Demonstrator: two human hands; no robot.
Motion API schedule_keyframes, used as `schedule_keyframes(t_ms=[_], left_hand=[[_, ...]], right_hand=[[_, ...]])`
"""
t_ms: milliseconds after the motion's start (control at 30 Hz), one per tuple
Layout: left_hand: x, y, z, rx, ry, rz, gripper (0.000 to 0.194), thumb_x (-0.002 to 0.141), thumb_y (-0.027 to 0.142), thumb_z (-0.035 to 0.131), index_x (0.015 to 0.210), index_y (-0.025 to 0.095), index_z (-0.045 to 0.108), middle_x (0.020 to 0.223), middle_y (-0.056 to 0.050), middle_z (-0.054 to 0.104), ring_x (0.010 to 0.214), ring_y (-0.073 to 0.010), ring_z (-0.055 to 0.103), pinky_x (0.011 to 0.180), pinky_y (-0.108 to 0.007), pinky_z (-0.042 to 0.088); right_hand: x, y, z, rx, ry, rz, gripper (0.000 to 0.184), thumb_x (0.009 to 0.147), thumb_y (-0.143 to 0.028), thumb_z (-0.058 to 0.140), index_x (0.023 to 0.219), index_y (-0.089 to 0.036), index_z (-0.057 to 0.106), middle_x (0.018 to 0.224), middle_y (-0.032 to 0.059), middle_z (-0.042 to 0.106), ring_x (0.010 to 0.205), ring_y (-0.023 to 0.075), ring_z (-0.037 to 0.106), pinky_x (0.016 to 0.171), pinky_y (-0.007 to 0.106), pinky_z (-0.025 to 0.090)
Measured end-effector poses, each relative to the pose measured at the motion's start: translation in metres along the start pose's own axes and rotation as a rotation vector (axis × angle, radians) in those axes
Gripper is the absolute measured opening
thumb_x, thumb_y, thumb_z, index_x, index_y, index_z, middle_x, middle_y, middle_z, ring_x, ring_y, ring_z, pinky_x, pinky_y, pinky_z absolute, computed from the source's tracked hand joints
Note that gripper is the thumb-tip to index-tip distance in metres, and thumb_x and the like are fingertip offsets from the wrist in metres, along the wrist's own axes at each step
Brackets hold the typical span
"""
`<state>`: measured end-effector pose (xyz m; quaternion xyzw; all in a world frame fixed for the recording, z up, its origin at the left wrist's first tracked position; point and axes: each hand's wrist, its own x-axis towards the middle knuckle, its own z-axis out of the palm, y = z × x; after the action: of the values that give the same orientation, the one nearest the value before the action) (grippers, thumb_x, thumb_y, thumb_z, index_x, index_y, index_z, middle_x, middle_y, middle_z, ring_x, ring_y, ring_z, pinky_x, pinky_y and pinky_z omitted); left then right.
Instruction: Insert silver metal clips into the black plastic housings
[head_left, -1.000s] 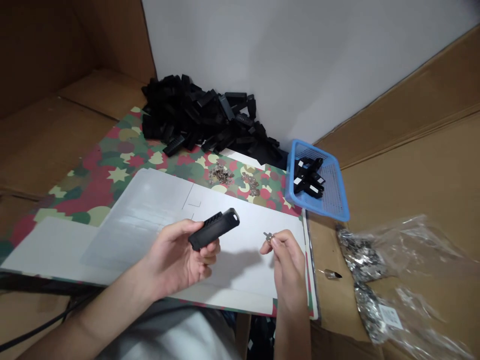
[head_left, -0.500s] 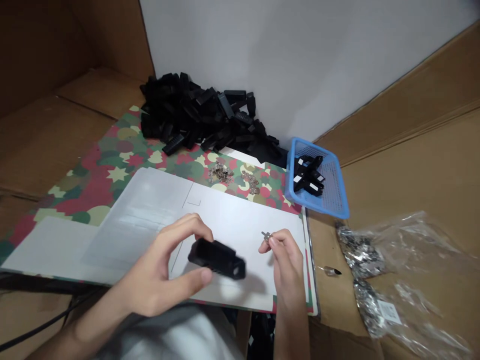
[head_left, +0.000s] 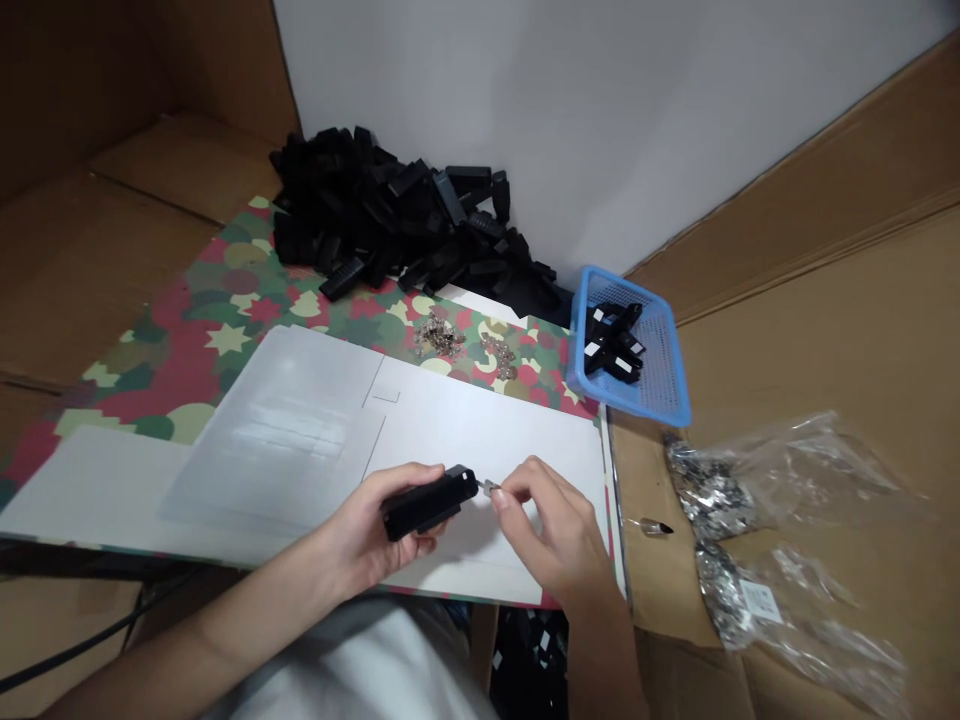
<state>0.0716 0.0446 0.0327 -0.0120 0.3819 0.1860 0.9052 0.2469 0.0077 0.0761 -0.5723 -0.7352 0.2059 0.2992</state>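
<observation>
Left hand (head_left: 358, 525) closes around the light, rigid black plastic housing (head_left: 427, 505) mid-body; right hand (head_left: 553, 530) fingertips pinch a tiny, slippery metal fitting (head_left: 489, 488) beside its open end.

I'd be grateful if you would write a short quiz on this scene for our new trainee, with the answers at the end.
1. Which hand grips the black plastic housing: the left hand or the right hand?
2. True or false: the blue mesh basket holds black pieces with white patches on them.
3. What does the right hand pinch between its fingers, close to the end of the housing?

Key:
1. The left hand.
2. True.
3. A small metal part.
</observation>
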Motion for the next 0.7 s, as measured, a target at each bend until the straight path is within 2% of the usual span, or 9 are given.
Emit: schedule_keyframes(t_ms=[200,367,600,700], left_hand=[[-0.0025,0.0031,-0.0011,0.049,0.046,-0.013,0.019,0.064,0.027,0.077,0.07,0.01,0.069,0.052,-0.001,0.06,0.047,-0.0089,0.052,0.039,-0.014,0.039],[-0.0002,0.0016,-0.0048,0.066,0.079,0.009,0.021,0.063,0.029,0.08,0.07,0.011,0.071,0.059,-0.003,0.065,0.051,-0.0096,0.056,0.044,-0.015,0.044],[0.0039,-0.0018,-0.0092,0.074,0.077,0.029,0.02,0.061,0.027,0.08,0.069,0.011,0.072,0.063,-0.002,0.065,0.056,-0.0099,0.057,0.046,-0.016,0.043],[0.003,-0.0021,-0.0096,0.077,0.065,0.04,0.02,0.061,0.028,0.081,0.068,0.012,0.072,0.065,-0.002,0.066,0.059,-0.0105,0.057,0.048,-0.017,0.042]], right_hand=[[0.0035,-0.0033,-0.002,-0.071,-0.103,-0.022,0.022,0.09,-0.011,0.044,0.071,-0.023,0.041,0.063,-0.0022,0.049,0.058,0.0144,0.049,0.055,0.027,0.038],[0.0073,-0.0044,-0.0028,-0.121,-0.117,-0.072,0.023,0.09,-0.011,0.043,0.071,-0.025,0.04,0.061,-0.0016,0.048,0.056,0.016,0.046,0.054,0.03,0.035],[0.0091,-0.006,-0.0048,-0.26,-0.166,-0.152,0.024,0.091,-0.012,0.041,0.071,-0.024,0.041,0.06,-0.0006,0.049,0.056,0.017,0.045,0.056,0.032,0.033],[0.0079,-0.0036,-0.0089,-0.259,-0.181,-0.156,0.022,0.093,-0.017,0.045,0.072,-0.023,0.045,0.061,-0.0006,0.052,0.056,0.0164,0.048,0.057,0.031,0.034]])
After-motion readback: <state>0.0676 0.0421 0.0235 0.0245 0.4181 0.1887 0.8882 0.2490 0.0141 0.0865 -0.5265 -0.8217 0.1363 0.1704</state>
